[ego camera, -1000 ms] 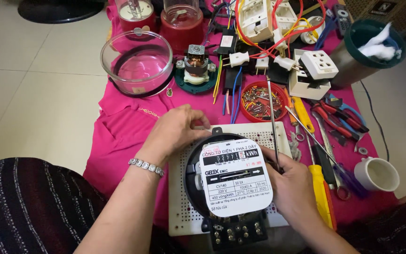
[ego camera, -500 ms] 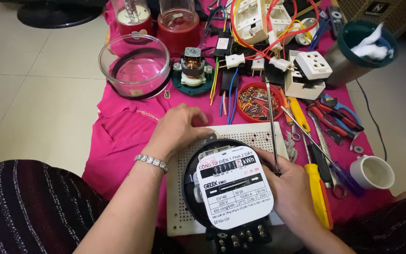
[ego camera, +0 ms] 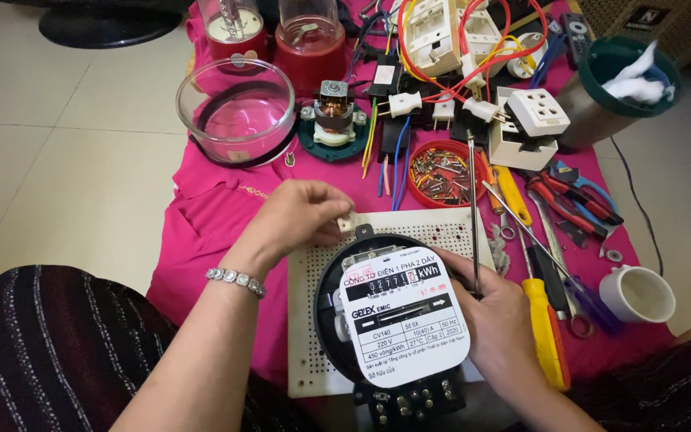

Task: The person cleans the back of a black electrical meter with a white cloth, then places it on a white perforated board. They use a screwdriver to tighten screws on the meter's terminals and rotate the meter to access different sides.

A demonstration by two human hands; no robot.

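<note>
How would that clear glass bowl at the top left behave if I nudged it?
The glass bowl looks rigid and probably breakable, being clear glass. Its wide round base sits on the pink cloth, so it would likely drag rather than slide, and seems unlikely to tip.

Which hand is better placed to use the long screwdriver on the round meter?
Probably the right hand: it already grips the long screwdriver beside the round meter. The left hand pinches a small white piece at the meter's top edge.

shiny clear glass bowl (ego camera: 236, 110), soft pink cloth (ego camera: 201, 232), black plastic meter (ego camera: 397, 320) with smooth white paper label (ego camera: 405, 316), thin metal screwdriver (ego camera: 473, 216).
</note>
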